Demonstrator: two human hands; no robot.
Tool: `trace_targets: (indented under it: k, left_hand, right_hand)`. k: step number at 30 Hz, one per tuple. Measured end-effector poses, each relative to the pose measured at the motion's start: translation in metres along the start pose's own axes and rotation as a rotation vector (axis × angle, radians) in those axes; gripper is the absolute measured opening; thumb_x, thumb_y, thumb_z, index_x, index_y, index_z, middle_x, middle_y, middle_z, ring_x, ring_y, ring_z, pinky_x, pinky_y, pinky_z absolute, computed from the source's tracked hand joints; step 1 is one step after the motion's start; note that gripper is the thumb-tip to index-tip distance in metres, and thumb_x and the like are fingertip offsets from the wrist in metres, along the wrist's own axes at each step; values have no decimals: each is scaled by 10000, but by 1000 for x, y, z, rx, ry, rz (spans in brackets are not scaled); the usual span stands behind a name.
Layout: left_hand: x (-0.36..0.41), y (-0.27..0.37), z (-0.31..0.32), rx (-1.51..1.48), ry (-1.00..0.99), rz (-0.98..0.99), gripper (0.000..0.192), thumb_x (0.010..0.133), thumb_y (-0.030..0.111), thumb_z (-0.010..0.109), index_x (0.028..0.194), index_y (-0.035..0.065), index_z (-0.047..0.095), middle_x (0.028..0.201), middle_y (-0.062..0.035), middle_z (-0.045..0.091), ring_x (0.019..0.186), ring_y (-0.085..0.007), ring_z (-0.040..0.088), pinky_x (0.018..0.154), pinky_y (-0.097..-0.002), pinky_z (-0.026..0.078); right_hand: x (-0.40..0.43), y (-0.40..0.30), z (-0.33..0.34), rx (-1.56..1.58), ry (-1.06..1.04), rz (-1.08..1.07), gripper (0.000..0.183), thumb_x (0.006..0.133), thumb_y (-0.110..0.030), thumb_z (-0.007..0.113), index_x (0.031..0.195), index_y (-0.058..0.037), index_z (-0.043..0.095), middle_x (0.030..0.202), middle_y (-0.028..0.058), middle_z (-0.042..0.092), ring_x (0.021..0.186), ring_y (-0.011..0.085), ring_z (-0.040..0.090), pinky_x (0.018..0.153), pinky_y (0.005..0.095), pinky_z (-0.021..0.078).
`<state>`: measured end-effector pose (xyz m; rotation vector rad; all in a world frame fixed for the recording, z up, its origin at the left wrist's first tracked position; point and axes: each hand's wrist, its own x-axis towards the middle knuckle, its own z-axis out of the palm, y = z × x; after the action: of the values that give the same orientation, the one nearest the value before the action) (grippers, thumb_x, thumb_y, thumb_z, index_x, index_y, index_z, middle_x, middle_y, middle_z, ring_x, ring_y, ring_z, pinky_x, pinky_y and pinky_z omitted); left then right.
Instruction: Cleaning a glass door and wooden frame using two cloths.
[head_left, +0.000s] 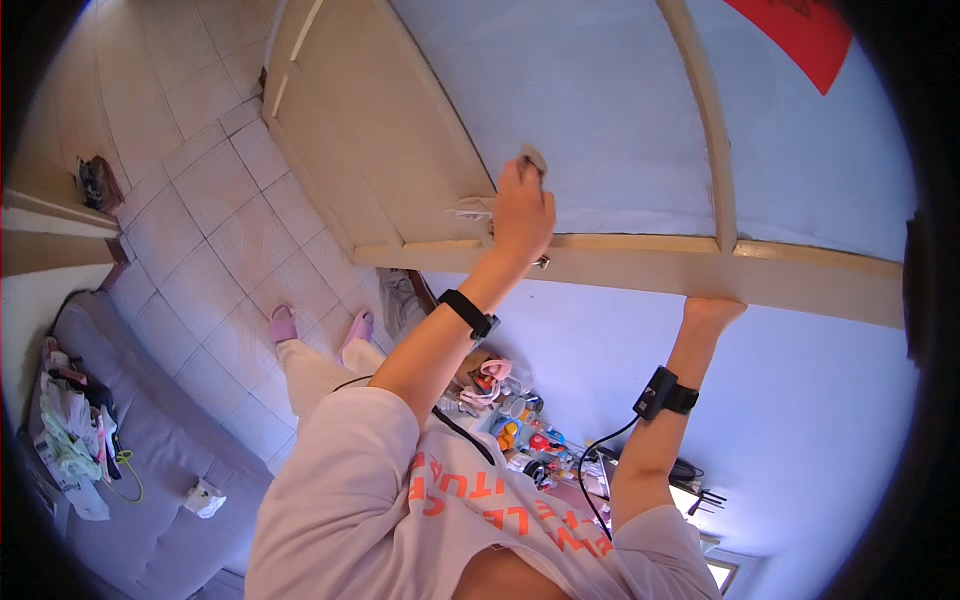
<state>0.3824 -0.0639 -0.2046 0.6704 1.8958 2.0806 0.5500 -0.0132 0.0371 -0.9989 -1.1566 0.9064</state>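
My left hand (525, 214) grips a small greyish cloth (533, 156) and presses it near the pale pane of a beige door (442, 142). Next to my wrist, a door handle (471, 208) is partly covered by the hand. A metal latch (541, 262) sticks out of the door's edge just below. Farther right, my right hand (714, 309) touches the same door edge. Only its heel and wrist show; the fingers are hidden behind the door.
A grey sofa (187, 450) at lower left bears clothes and bags (75, 442) and a tissue pack (204, 498). Crowded bottles and small goods (529, 435) stand below my arms. Cables run from both wristbands. Tiled floor (217, 262) lies left; a red paper (806, 37) hangs on the door.
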Motion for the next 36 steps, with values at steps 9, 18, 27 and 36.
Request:
trace_targets:
  k: [9, 18, 27, 36]
  left_hand:
    - [18, -2, -18, -62, -29, 9, 323, 815, -2, 571, 1131, -64, 546, 1218, -250, 530, 1128, -442, 522, 938, -496, 469]
    - [-5, -4, -18, -92, -80, -16, 344, 784, -1, 617, 1123, -30, 569, 1204, -186, 519, 1039, -391, 538, 872, -484, 486]
    - [24, -11, -24, -5, -42, 32, 320, 788, 19, 634, 1099, -21, 572, 1178, -170, 518, 983, -369, 537, 816, -480, 491]
    - [0, -3, -15, -34, -96, -9, 293, 798, 22, 628, 1082, -19, 567, 1225, -197, 506, 1037, -385, 541, 848, -493, 494]
  right_hand:
    - [11, -6, -13, 44, -92, 65, 350, 988, -333, 469, 1168, -59, 592, 1147, 112, 636, 1032, 285, 616, 878, 445, 536]
    - [21, -7, -22, 55, -23, 89, 383, 982, -359, 463, 1154, -54, 620, 1130, 117, 655, 1056, 305, 619, 911, 472, 523]
    - [29, -10, -29, 26, -21, 96, 413, 992, -389, 455, 1169, -54, 621, 1161, 116, 649, 1088, 302, 611, 956, 475, 507]
    - [23, -7, -24, 55, -11, 104, 382, 994, -358, 445, 1165, -64, 618, 1157, 106, 647, 1080, 290, 612, 942, 468, 511]
